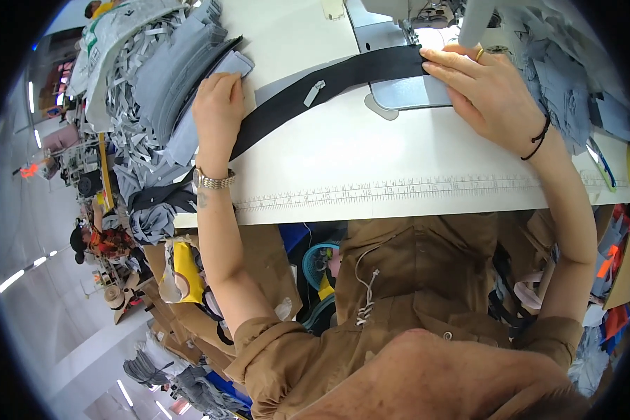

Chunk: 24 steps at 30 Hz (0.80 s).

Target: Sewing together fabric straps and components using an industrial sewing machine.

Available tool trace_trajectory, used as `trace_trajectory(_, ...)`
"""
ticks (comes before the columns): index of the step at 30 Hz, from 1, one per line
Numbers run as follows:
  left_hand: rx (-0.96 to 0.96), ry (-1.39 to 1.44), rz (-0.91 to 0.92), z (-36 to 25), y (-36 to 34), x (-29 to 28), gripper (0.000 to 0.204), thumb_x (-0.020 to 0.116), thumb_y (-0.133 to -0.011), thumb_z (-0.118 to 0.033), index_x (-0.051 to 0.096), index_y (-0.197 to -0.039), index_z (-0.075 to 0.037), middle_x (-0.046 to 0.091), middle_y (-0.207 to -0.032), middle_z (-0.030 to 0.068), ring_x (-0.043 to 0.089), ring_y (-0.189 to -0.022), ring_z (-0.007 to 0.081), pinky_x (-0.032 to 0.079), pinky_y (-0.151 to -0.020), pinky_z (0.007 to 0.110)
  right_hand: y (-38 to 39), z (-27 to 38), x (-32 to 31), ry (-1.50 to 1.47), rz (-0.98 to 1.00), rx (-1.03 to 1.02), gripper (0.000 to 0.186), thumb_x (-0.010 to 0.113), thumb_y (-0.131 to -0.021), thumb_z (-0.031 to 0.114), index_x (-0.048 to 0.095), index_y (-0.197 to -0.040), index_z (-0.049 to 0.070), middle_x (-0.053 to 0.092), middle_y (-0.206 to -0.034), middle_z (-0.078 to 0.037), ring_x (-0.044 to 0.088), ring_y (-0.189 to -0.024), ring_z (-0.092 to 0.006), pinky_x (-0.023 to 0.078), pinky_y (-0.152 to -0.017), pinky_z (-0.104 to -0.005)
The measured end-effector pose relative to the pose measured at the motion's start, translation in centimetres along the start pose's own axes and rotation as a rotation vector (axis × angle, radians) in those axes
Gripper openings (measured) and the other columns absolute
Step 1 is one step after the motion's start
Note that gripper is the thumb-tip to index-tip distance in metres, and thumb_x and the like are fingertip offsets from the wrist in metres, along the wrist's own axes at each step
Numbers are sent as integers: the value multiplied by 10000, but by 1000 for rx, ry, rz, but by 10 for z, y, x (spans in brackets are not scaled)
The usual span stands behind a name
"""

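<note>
A white counter stretched before a worker in brown, a sewing machine at its far edge. Grey cloth rose in a layered heap at the left. A black strip ran in a curve from the counter's left side to the machine's metal plate, partly over a grey piece. Lining up the strip for stitching appeared to be the step in hand. The right hand, fingers nearly straight and close together, rested its tips on the strip's right end. The left hand was curled beside the heap; whether it gripped any cloth, I could not tell. The next move seemed to call for a straight edge at the presser foot and slack on the left. Smallest of all, a pale tag lay on the strip between the two hands.
</note>
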<state>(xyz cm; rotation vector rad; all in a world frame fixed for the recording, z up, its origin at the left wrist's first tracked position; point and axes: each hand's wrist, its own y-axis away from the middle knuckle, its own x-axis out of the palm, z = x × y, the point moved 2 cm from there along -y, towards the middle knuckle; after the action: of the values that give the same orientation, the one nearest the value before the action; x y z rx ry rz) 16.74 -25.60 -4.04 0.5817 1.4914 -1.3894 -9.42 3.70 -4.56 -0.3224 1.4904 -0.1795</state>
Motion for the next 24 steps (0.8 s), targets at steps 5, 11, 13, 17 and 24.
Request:
trace_trajectory(5,-475,296,92,8,-6,-6,89,694,-814,-39,725,-897,-48,694,-863,80,666,-803,261,535,-704,344,-1,1,0,-18,-34,-17,354,582,-908,53,631,-1258,54,571,-1413,-29,540,-1237,-200,424,-899,-363)
trace_trajectory(11,130,-163,-168,-74,-44,-31,122,717,-755,-59,671,-868,-58,679,-964,79,659,-923,247,537,-708,343,-1,1,3,-49,-51,4,331,619,-893,57,658,-1223,50,603,-1373,-20,537,-1219,-160,416,-840,-347)
trace_trajectory(13,329,-119,-170,-116,-61,-22,147,695,-729,-72,644,-866,-58,656,-1031,88,639,-988,263,548,-724,350,-1,1,4,-39,-68,-15,336,639,-883,60,665,-1218,55,616,-1355,-16,551,-1203,-165,412,-825,-340)
trace_trajectory(17,424,155,-68,-176,-76,3,128,688,-767,-41,605,-861,-66,688,-1019,62,674,-880,252,560,-704,321,-1,2,5,-21,-107,-1,320,663,-872,83,680,-1191,60,629,-1314,-10,578,-1162,-172,399,-1025,-451)
trace_trajectory(24,267,437,-23,-172,-72,17,226,712,-779,-25,655,-995,-56,674,-1021,69,640,-880,266,543,-733,356,-1,2,10,-39,-95,57,250,666,-865,81,688,-1113,79,617,-1281,-7,658,-939,-195,331,-1121,-557)
